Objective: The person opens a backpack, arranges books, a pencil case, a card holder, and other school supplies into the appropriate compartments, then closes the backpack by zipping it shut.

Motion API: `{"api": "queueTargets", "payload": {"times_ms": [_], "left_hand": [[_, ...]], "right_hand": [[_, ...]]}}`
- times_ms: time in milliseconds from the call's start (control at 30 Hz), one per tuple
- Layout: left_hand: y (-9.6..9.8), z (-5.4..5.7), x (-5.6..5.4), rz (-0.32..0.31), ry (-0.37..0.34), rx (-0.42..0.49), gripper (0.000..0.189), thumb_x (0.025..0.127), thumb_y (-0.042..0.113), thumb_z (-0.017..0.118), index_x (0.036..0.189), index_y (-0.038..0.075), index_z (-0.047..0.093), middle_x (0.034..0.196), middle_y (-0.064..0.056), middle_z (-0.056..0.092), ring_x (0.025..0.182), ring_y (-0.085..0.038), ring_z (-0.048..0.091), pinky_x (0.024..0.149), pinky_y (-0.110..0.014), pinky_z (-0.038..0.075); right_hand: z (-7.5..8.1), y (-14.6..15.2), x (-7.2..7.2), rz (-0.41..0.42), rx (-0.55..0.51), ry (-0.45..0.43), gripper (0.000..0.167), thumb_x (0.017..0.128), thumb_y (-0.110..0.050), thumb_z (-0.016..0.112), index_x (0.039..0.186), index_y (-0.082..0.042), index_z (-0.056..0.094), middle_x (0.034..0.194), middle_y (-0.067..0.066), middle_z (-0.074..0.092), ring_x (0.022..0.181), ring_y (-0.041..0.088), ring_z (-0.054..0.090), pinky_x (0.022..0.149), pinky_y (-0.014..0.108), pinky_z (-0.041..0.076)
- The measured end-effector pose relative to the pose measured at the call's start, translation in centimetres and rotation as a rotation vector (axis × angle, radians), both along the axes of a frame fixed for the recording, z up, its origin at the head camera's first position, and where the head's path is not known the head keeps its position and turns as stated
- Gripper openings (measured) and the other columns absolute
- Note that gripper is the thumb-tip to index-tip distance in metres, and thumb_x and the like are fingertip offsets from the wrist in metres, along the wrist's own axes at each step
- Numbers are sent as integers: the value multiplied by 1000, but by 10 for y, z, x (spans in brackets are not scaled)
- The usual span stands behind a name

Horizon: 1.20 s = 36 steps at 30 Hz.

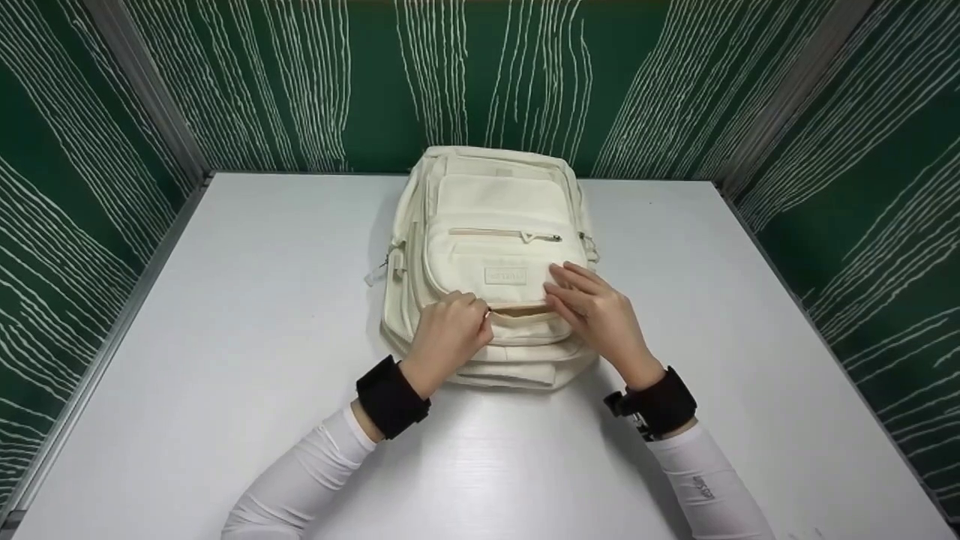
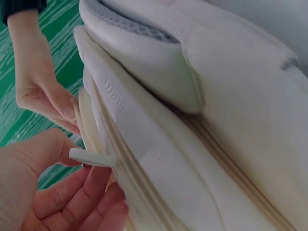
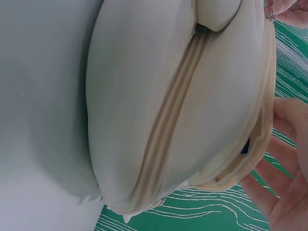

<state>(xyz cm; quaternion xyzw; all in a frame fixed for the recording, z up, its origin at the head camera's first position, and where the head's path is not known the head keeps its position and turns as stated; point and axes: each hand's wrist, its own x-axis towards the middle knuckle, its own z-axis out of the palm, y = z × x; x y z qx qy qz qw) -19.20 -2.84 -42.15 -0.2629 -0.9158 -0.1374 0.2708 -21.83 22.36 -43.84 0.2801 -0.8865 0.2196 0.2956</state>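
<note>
An off-white backpack [image 1: 499,199] lies front up on the table, its lower front pocket [image 1: 525,311] partly unzipped. At the left end of that opening, my left hand [image 1: 450,330] pinches a zipper pull [image 2: 94,158] between thumb and fingers. The pale tab sticks out from its grip in the left wrist view. My right hand [image 1: 600,311] touches the front panel at the opening's right end, its fingers extended along the pocket edge [image 3: 269,127]. A small dark blue patch [image 3: 246,146] shows inside the gap.
The white table [image 1: 225,315] extends on both sides of the backpack. Green walls [image 1: 375,82] with pale streaks enclose its back and sides. A second zipper [image 1: 495,234] crosses the front panel higher up, and a translucent tag [image 1: 375,275] hangs at the left side.
</note>
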Motion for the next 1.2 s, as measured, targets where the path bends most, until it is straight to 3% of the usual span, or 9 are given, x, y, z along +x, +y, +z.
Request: {"api": "queueTargets", "payload": {"times_ms": [200,467,833,1200], "left_hand": [[18,-3,-2,-9,15,-15,15,78,11,73,67,10,64,67,-1,66,61,-17,62,51,-29,52],[28,-3,-4,-39,-45,-12,11,83,13,72,73,10,68,71,-1,69,65,-17,64,55,-27,54],[15,-3,-3,-98,-107,34,18,95,29,72,90,13,77,83,1,75,75,-17,68,66,-30,56],[-13,5,-12,-111,-45,147,6,90,15,77,96,12,78,93,0,77,86,-19,68,77,-29,58]], "right_hand": [[-1,0,0,-3,-7,-5,21,92,-14,76,110,-5,80,131,14,72,126,35,66,101,49,57],[0,-1,0,-7,-3,-10,21,92,-15,76,110,-5,80,131,13,72,127,34,66,102,48,56],[-1,-1,0,-6,1,-11,22,93,-16,75,111,-6,79,131,13,72,127,34,66,99,48,58],[1,-1,0,14,-20,-1,21,92,-14,76,111,-5,79,130,14,72,126,36,66,101,49,57]]}}
